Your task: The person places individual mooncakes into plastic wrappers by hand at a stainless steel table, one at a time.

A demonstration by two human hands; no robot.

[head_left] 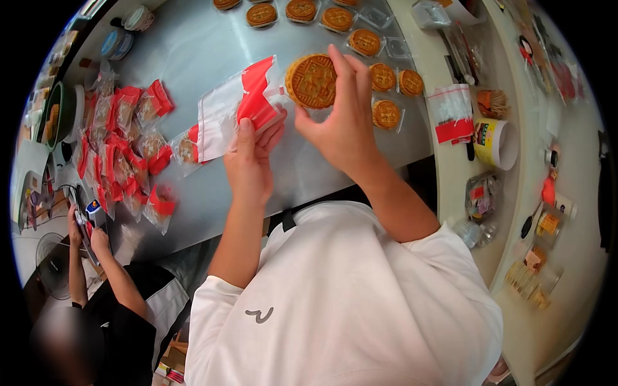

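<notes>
Between the thumb and fingers of my right hand (341,106) is a round golden-brown mooncake (311,80), its patterned top facing up toward me. My left hand (252,151) grips a red and white plastic packaging bag (219,119). The bag's red end lies close beside the mooncake, and the cake is outside it. Under the bag's lower left side, a wrapped mooncake (186,149) rests on the metal table (193,51). Several unwrapped mooncakes (365,42) sit in clear plastic trays along the far and right part of the table.
Red-and-clear wrapped mooncakes (122,164) are heaped at the left. Jars (117,45) stand at the far left corner. A right-hand shelf (450,186) holds a stack of bags (452,112) and a yellow tub (494,143). Another person (122,289) works at the lower left.
</notes>
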